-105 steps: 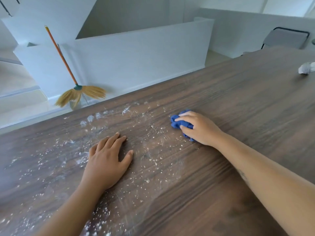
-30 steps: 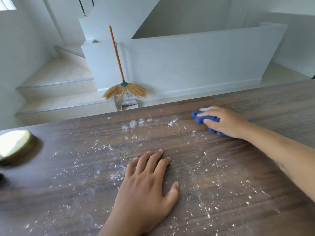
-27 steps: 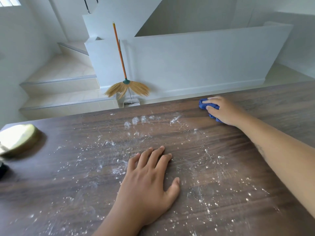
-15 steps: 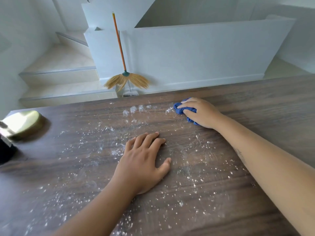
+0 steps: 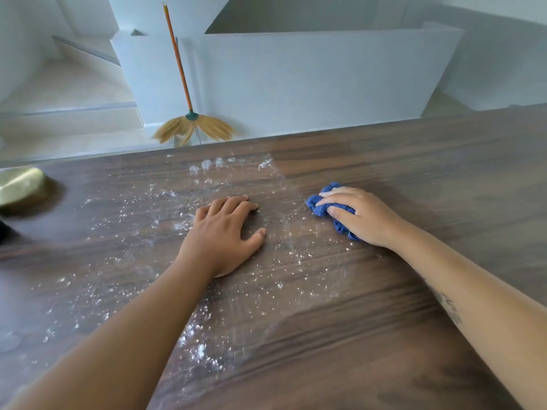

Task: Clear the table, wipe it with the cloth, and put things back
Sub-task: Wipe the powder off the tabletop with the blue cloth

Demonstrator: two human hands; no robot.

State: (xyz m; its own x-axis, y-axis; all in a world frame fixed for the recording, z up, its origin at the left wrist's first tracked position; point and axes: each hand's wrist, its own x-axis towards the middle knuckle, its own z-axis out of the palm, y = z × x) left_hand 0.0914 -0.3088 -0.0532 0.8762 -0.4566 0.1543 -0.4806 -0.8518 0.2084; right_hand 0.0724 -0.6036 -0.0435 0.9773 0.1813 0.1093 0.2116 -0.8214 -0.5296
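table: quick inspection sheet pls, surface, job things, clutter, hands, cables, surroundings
Surface: dark wood table; white powder scattered over the left and middle, right part looks clean.
Job's things: blue cloth, bunched, on the table at the powder's right edge.
Clutter: round yellowish thing at the left edge, blurred; dark thing below it, cut off.
Hands: left hand flat on the table in the powder; right hand grips the cloth.
Cables: nothing seen.
Surroundings: broom leaning on a low white wall; steps to the left.
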